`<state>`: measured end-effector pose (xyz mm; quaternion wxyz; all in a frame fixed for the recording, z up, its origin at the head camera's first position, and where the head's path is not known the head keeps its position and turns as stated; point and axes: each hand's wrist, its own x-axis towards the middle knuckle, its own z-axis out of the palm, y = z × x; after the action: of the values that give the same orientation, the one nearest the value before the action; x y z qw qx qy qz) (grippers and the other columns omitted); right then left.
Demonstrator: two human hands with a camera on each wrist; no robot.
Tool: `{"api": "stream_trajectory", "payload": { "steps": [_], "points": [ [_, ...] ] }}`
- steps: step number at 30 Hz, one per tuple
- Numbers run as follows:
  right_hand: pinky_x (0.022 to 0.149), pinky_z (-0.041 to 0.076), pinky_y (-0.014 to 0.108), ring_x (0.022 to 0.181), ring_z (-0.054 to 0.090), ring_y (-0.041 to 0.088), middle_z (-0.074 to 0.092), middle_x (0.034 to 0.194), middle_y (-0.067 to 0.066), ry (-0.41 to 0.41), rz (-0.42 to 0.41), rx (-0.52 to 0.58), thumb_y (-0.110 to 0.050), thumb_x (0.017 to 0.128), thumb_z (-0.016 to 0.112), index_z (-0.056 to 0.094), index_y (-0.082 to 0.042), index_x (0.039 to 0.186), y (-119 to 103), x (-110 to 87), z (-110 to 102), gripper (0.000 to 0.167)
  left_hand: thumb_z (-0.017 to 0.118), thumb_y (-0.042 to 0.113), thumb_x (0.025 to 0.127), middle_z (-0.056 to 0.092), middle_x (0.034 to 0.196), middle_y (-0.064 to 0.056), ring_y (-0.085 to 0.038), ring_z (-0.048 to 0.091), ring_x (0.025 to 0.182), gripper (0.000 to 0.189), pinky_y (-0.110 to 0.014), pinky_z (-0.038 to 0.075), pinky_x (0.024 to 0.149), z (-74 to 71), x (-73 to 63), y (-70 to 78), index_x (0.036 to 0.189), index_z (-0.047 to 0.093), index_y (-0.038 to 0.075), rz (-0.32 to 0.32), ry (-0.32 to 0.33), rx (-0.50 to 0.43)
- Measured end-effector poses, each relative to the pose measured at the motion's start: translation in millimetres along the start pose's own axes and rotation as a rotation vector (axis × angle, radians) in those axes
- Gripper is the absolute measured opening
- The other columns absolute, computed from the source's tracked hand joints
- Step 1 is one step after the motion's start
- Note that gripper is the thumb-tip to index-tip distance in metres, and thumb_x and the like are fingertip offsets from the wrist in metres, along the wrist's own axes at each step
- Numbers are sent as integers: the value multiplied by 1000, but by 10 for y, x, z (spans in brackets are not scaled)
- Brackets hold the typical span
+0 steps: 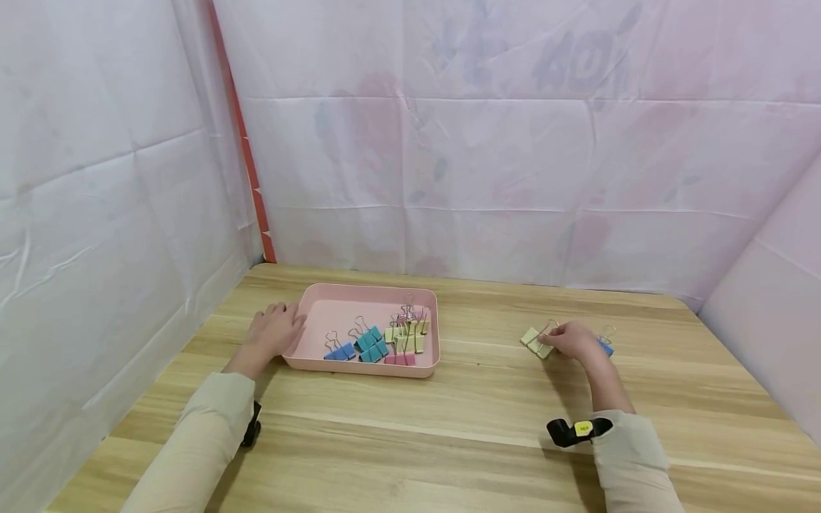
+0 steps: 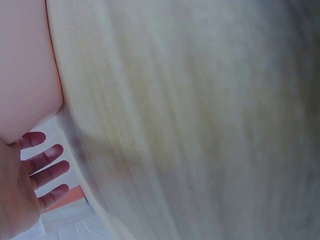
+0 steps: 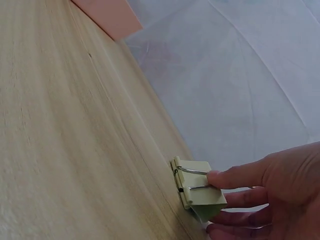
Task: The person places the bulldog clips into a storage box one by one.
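My left hand [image 1: 276, 330] rests against the left side of the pink tray [image 1: 333, 291], and the left wrist view has its fingers [image 2: 49, 175] loosely spread beside the tray's outer wall. In the tray lie a blue binder clip [image 1: 341, 352], teal binder clips [image 1: 372, 345], and several yellow and pink ones at its right end. On the table's right side, my right hand [image 1: 575, 340] pinches a yellow binder clip [image 3: 195, 181] between thumb and fingers, close to the tabletop. A blue binder clip [image 1: 605, 347] lies just right of that hand, partly hidden by it.
The wood-grain table [image 1: 410, 442] meets white sheeting [image 1: 410, 157] at the back and both sides. A red strip [image 1: 246, 157] runs up the back left corner. Black wrist cameras [image 1: 571, 432] sit at both cuffs.
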<state>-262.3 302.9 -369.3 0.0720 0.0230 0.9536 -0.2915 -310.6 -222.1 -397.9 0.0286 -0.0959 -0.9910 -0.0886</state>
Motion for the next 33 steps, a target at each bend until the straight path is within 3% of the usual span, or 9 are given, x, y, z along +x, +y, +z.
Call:
{"api": "stream_trajectory", "payload": {
  "steps": [4, 11, 18, 25, 33],
  "points": [
    [59, 46, 31, 66, 54, 20, 58, 76, 13, -1, -18, 44, -13, 91, 54, 58, 16, 96, 9, 2, 12, 30, 33, 30, 99, 45, 121, -28, -43, 38, 114, 44, -59, 27, 92, 13, 6, -10, 126, 43, -4, -3, -3, -1],
    [56, 41, 33, 61, 49, 20, 55, 69, 10, 49, -72, -40, -12, 91, 52, 60, 7, 84, 40, 2, -25, 21, 32, 31, 99, 45, 122, -28, -42, 38, 115, 46, -58, 27, 93, 7, 32, -15, 128, 42, -4, -6, -3, 1],
    [55, 40, 32, 62, 52, 20, 55, 67, 9, 78, -75, -21, -10, 90, 52, 59, 7, 80, 57, 8, -63, 20, 32, 31, 99, 45, 121, -28, -42, 39, 113, 45, -58, 28, 92, -31, 21, 30, 126, 43, -4, -1, 6, 4],
    [56, 41, 32, 64, 52, 22, 55, 71, 12, 89, -91, -11, -9, 90, 51, 58, 7, 81, 3, 8, -58, 20, 33, 30, 99, 44, 124, -29, -42, 38, 116, 46, -59, 26, 93, -1, 29, 10, 130, 41, -4, -3, -6, 11],
    [62, 46, 41, 70, 60, 30, 59, 83, 20, 91, -118, -12, -11, 91, 50, 59, 9, 89, -126, 59, -91, 22, 33, 30, 99, 44, 124, -28, -42, 38, 116, 46, -58, 27, 93, 12, 33, -14, 130, 41, -3, -11, -12, 16]
  ]
}}
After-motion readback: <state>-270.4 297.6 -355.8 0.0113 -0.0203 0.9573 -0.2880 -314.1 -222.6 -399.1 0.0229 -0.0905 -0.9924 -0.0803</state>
